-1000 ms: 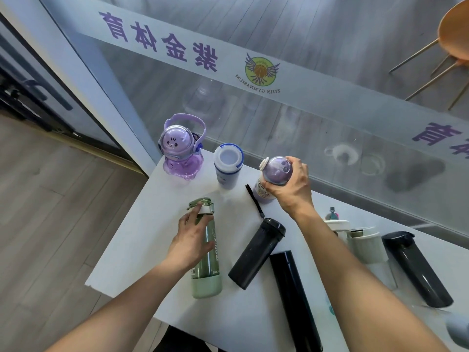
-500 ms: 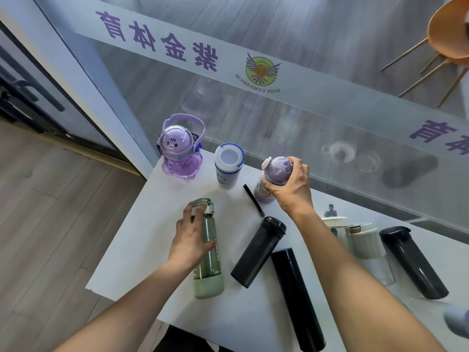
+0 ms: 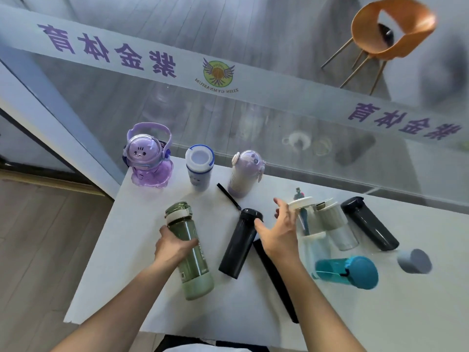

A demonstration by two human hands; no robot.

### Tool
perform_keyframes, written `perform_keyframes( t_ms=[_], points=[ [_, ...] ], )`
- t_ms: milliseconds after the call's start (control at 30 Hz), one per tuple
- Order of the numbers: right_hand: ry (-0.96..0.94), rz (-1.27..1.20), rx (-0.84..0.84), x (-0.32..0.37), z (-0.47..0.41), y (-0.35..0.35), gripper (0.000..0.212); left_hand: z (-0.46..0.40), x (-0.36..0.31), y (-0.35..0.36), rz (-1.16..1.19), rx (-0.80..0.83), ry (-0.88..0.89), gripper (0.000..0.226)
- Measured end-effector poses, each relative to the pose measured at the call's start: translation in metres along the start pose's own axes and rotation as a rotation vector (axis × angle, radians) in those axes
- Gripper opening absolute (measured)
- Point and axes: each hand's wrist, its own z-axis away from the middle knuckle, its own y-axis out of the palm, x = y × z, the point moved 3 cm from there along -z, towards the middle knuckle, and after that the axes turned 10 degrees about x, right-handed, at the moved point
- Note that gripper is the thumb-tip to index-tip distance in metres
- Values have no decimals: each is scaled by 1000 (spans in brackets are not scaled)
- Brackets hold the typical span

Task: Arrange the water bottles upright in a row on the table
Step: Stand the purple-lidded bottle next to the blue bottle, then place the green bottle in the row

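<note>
Water bottles lie scattered across the white counter [image 3: 106, 262], with three already upright along its far edge: a purple bear-shaped bottle [image 3: 149, 158], a white cup-like bottle [image 3: 199, 167] and a pale lilac bottle [image 3: 245, 174]. The left hand [image 3: 172, 246] is closed around the middle of the lying green bottle [image 3: 189, 250], translucent plastic with a matte pale-green base and a clipped lid. To stand it well, I judge it should pivot up onto that flat base, then slide in beside the lilac one. The right hand [image 3: 279, 231] hovers spread and empty over the black bottle [image 3: 239, 242], a smooth matte cylinder likely to roll. A teal bottle [image 3: 347, 271] and clear ones lie further right.
</note>
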Motion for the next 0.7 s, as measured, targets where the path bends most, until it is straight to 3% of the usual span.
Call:
perform_keyframes(
  t_ms=[67, 167, 300, 433, 533, 700],
  points=[
    [4, -6, 48, -1, 16, 8, 69, 3, -1, -2, 37, 20, 8, 81],
    [-5, 11, 99, 4, 29, 13, 63, 14, -6, -2, 63, 22, 100, 90],
    [-74, -8, 218, 21, 34, 18, 61, 41, -18, -3, 65, 7, 354, 95],
    [-99, -98, 370, 40, 31, 21, 76, 68, -33, 6, -40, 1, 578, 100],
    [-136, -242, 389, 47, 26, 14, 76, 91, -47, 20, -85, 9, 733, 96],
    [-139, -331, 412, 38, 18, -29, 64, 119, -69, 53, -97, -19, 795, 96]
  ],
)
